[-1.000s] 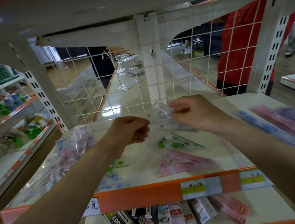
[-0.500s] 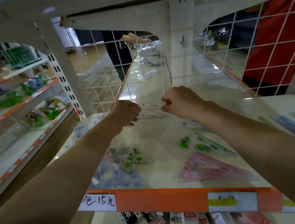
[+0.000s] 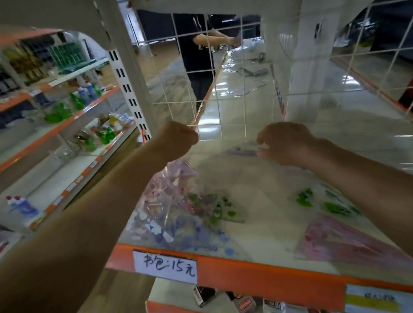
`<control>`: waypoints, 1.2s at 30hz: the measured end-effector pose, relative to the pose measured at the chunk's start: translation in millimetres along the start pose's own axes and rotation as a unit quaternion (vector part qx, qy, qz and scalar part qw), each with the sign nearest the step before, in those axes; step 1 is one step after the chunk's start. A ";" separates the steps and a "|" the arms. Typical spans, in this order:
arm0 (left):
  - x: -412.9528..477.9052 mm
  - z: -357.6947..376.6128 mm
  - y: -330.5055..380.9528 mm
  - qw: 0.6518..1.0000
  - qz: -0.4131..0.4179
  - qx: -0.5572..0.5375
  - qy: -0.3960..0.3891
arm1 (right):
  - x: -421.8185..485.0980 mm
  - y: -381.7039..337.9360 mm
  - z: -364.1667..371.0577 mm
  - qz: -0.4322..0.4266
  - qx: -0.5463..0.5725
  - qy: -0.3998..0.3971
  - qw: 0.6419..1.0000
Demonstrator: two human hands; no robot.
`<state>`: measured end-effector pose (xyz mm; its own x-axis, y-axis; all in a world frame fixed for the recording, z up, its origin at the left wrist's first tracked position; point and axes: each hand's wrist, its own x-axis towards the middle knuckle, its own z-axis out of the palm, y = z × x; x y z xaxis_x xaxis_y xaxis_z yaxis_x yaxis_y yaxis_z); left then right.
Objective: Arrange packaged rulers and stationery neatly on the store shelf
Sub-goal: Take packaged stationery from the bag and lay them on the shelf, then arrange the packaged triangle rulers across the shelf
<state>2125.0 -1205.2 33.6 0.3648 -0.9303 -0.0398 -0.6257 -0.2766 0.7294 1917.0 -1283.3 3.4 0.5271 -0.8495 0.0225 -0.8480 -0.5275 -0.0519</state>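
Shelf (image 3: pixel 273 274): a pale board with an orange front lip, filling the lower middle of the view; both forearms reach over it towards the back.
Wire grid (image 3: pixel 216 100): white mesh standing upright along the back of the shelf, just behind both hands.
Person beyond (image 3: pixel 199 57): someone in dark clothes on the far side of the mesh, arms out over another counter.
Heap of packets (image 3: pixel 180 208): clear bags printed pink, green and blue, piled loosely at the front left, under the left forearm.
Pink packet (image 3: pixel 345 246): lies flat at the front right, near the lip.
Green packet (image 3: pixel 329 206): lies flat just behind the pink one.
Right hand (image 3: pixel 286 144): knuckles up, fingers curled narrow, pinching one end of the clear packet.
Left hand (image 3: pixel 176 140): a tight fist close to the mesh; whether anything sits inside it cannot be told.
Price label (image 3: pixel 165 266): white handwritten card on the lip, front left.
Clear packet (image 3: pixel 242 150): blurred, with a bluish print, low over the back of the shelf; it runs left from the right fingertips towards the left fist.
Small boxes (image 3: pixel 243 305): on the shelf below.
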 end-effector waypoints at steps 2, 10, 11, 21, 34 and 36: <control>-2.5 -14.8 -8.4 1.000 -0.012 0.004 0.008 | -0.3 -14.1 -3.5 -0.030 0.037 0.007 0.999; -25.1 -37.0 -48.2 0.994 -0.030 0.097 0.030 | 13.7 -107.5 -1.1 -0.143 0.133 -0.047 0.980; -29.3 -38.1 -51.2 0.993 -0.030 0.110 0.022 | 18.1 -117.1 1.0 -0.147 0.137 -0.045 0.979; -42.9 -43.3 -77.2 0.984 -0.021 0.164 -0.065 | 73.4 -166.5 16.7 -0.117 0.080 -0.013 0.990; -53.6 -37.2 -77.6 0.975 -0.030 0.177 -0.132 | 65.2 -165.6 14.8 -0.140 0.043 -0.125 0.981; -55.3 -37.4 -78.7 0.976 -0.040 0.165 -0.135 | 66.4 -168.8 13.7 -0.129 0.039 -0.130 0.982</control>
<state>2179.9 -1122.9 4.0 0.2536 -0.9200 -0.2989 -0.8071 -0.3715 0.4588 2095.9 -1250.6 0.0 0.7288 -0.6516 -0.2105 -0.6830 -0.7137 -0.1554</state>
